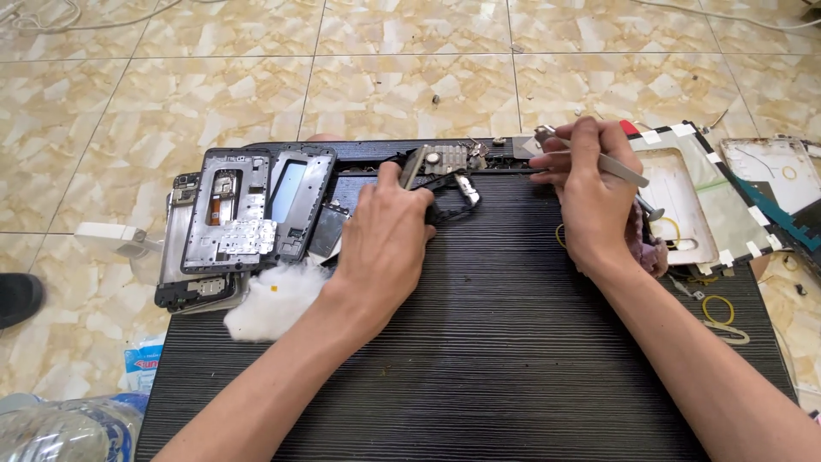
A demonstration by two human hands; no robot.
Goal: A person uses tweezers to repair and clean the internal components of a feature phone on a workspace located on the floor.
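left hand (386, 235) bare | right hand (590, 192) bare | forearms unsleeved (no rings, no watch)

Bright, even daylight; sharp, soft shadows

Your ribbed mat (479, 359) lies on tiled floor (171, 94). Phone frames (231, 222) stacked at mat's left edge, cotton wad (274, 299) just before them. Small phone parts (449, 162) along far edge, btwn your hands. Tray (710, 205) right of mat; rubber bands (723, 312) before it.
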